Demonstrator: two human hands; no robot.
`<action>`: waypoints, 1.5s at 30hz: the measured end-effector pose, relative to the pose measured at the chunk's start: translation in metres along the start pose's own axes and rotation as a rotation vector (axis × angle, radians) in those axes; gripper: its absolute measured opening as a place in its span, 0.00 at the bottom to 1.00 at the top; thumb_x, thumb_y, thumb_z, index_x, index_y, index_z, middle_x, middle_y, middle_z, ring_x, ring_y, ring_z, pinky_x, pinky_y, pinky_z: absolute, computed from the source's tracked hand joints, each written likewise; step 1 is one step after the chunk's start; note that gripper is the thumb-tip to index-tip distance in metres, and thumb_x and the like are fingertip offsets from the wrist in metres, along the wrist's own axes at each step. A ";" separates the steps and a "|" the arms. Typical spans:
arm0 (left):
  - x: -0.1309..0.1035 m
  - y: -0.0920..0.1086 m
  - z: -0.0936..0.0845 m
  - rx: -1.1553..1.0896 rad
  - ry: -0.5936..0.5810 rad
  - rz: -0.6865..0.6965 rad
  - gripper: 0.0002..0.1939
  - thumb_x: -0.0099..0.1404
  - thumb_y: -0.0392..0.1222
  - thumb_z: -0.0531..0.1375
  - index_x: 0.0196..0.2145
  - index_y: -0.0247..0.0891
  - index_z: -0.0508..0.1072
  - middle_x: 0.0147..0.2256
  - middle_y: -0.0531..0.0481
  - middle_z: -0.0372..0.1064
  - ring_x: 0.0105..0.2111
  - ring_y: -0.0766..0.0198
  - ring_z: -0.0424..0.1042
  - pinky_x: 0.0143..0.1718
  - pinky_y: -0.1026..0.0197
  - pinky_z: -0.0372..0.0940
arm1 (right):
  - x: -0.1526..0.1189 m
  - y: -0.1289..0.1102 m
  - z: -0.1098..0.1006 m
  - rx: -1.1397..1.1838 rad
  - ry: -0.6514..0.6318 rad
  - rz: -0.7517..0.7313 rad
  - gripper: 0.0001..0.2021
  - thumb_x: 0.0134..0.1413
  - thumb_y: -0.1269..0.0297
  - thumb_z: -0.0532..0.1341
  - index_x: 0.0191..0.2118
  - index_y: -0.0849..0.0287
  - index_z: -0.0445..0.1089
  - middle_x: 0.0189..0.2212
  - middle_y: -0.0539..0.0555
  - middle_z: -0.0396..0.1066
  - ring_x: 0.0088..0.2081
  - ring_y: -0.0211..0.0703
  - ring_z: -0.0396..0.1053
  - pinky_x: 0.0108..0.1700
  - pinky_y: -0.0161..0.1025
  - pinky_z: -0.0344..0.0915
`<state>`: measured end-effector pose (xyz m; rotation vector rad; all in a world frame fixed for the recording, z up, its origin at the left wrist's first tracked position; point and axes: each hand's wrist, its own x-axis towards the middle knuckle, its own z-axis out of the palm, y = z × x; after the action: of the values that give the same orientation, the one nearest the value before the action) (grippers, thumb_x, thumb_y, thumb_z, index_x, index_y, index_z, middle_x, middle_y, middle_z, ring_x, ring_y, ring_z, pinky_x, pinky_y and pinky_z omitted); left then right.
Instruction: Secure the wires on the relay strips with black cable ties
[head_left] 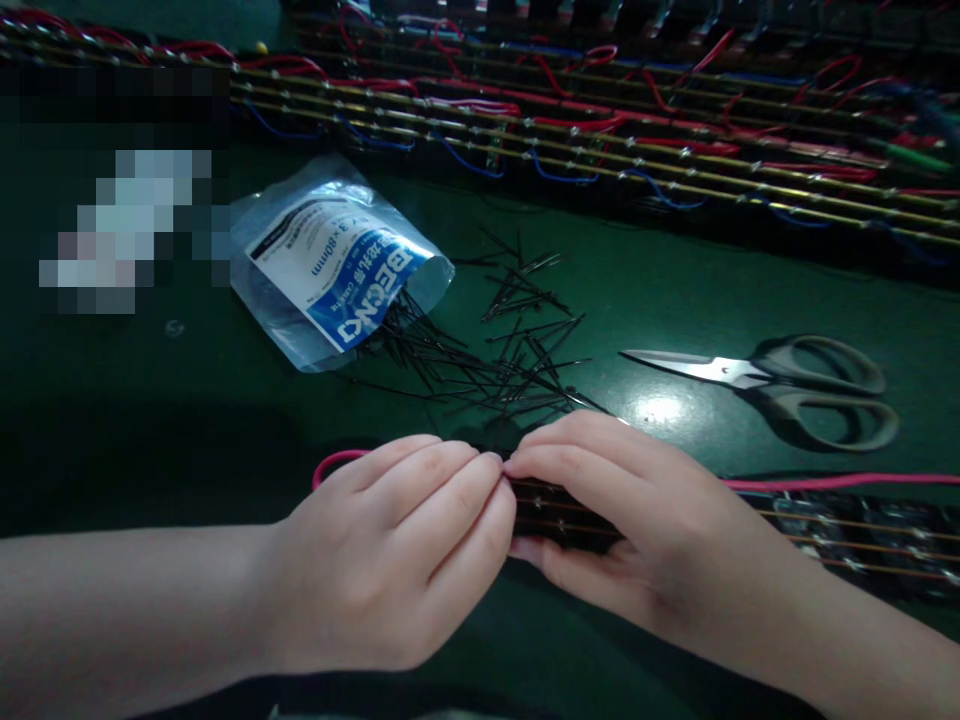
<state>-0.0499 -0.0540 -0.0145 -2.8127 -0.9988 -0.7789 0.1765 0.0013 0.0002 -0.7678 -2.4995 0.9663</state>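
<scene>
My left hand (397, 550) curls over a long dark strip with several copper-coloured wires (840, 550) running along it. Its fingers are pressed together and hide what lies under them. Close against it, my right hand (637, 520) grips the same strip, thumb on the near edge and fingers over the far edge. A pink-red wire (840, 483) follows the strip's far side and loops out beyond my left hand. Black cable ties (487, 375) lie in a loose heap just behind my fingertips.
An open plastic bag (300, 270) with a blue and white label spills the ties onto the green table (660, 290). Dark-handled scissors (772, 380) lie at the right. Similar wired strips (600, 130) with red and blue wires stretch across the back. A blurred patch covers the upper left.
</scene>
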 end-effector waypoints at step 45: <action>0.008 -0.012 0.007 -0.014 -0.136 -0.009 0.09 0.72 0.35 0.56 0.48 0.32 0.72 0.41 0.46 0.73 0.39 0.57 0.71 0.38 0.54 0.72 | 0.013 0.044 -0.023 -0.393 -0.010 0.365 0.06 0.60 0.73 0.59 0.33 0.57 0.70 0.31 0.53 0.73 0.31 0.44 0.70 0.31 0.40 0.64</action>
<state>-0.0488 -0.0380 -0.0177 -2.9089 -1.0280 -0.6051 0.1937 0.0480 -0.0123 -1.3787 -2.6452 0.5807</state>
